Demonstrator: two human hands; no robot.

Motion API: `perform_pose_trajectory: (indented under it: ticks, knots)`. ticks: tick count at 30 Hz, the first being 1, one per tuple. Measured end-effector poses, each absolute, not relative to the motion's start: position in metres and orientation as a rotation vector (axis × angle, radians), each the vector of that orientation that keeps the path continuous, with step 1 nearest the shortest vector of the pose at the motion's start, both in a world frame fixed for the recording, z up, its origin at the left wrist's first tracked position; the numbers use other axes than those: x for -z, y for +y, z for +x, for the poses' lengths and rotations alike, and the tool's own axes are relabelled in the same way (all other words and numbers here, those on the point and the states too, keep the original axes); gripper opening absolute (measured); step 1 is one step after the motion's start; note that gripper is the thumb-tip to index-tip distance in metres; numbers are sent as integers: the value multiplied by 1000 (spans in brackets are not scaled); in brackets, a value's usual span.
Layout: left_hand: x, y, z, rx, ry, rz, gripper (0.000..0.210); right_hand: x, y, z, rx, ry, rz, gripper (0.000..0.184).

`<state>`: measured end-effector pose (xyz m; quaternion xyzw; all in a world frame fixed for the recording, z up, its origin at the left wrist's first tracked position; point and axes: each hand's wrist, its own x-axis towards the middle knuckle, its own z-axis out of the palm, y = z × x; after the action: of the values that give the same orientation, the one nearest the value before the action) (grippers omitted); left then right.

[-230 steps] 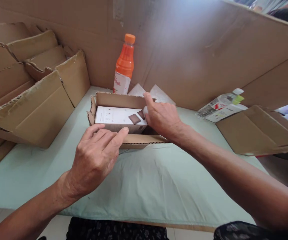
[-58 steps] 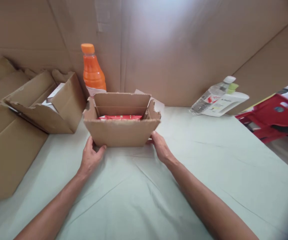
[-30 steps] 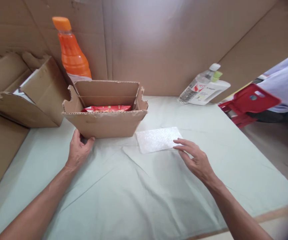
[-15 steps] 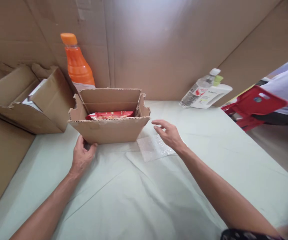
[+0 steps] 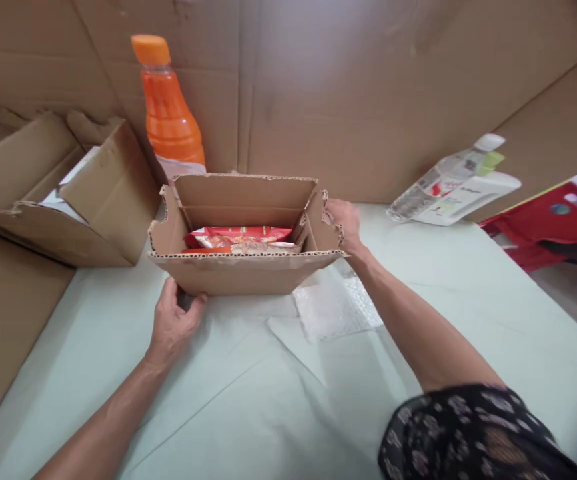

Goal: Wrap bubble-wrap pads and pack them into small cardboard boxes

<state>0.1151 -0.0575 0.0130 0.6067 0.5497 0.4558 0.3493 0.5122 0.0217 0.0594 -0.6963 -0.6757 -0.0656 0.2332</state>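
Note:
An open-topped cardboard box stands in the middle of the table. Red food packets lie inside it. My left hand grips the box's lower left corner, thumb at the front and fingers round the side. At the right wall of the box is my right hand, blurred, its fingers partly hidden by the wall's edge. Below my right wrist a piece of bubble wrap rests on the cloth, close to the box.
An orange bottle stands behind the box. On the left are larger cardboard boxes. A clear plastic bottle and a white container lean at the back right. A red chair stands past the table's edge.
My right hand has moved from in front of the bubble wrap, away from me, to the box's right side. My left hand stays at the box's lower left corner. The view has shifted slightly.

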Motion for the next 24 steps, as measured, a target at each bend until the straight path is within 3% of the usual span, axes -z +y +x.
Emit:
perform_pose_trajectory:
  ticks: [5, 10, 16, 24]
  knots:
    - [-19, -58, 117, -1182, 1425, 1556, 36, -65, -81, 531, 246, -1786, -1918, 24]
    - [-22, -61, 118, -1237, 1412, 1566, 40, -71, -146, 492, 83, -1783, -1687, 34]
    - [-36, -68, 118, -1321, 1534, 1675, 30, -64, -140, 424, -512, -1676, -1618, 56]
    - [-24, -59, 119, -1355, 1436, 1586, 43, -46, -109, 404, -614, -1475, -1575, 44]
